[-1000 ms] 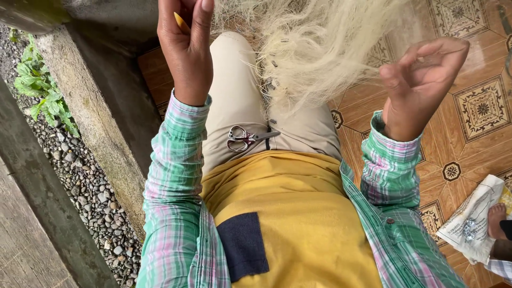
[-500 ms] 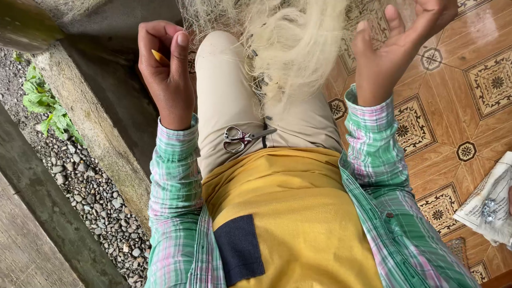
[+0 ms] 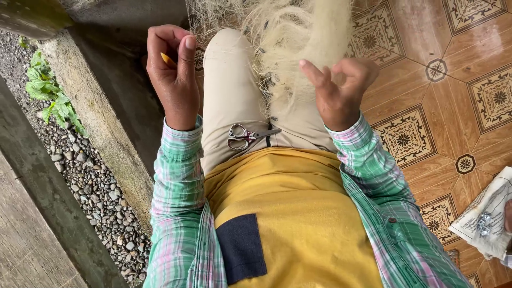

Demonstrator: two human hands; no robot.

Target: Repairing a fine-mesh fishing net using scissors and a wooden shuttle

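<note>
I sit looking down at my lap. My left hand [image 3: 173, 74] is raised over my left knee and pinches a small yellow pointed tool [image 3: 166, 57] between thumb and fingers. My right hand [image 3: 338, 90] is at the lower edge of a tangled mass of pale, thread-like fibres [image 3: 298, 32] that drapes over my beige trousers. Its thumb and fingers are pinched together on fine strands and the index finger sticks out. Small silver scissors [image 3: 245, 136] lie shut on my lap between the two wrists, just above my yellow shirt.
A concrete kerb [image 3: 101, 122] runs along my left side, with gravel [image 3: 90, 186] and a green plant [image 3: 48, 96] beyond it. Patterned brown floor tiles [image 3: 426, 106] lie on my right. A folded paper with small shiny pieces [image 3: 485, 216] rests at the lower right edge.
My right hand has come down and inward from the tiles to the fibres, and its spread fingers have closed into a pinch. My left hand still grips the yellow tool.
</note>
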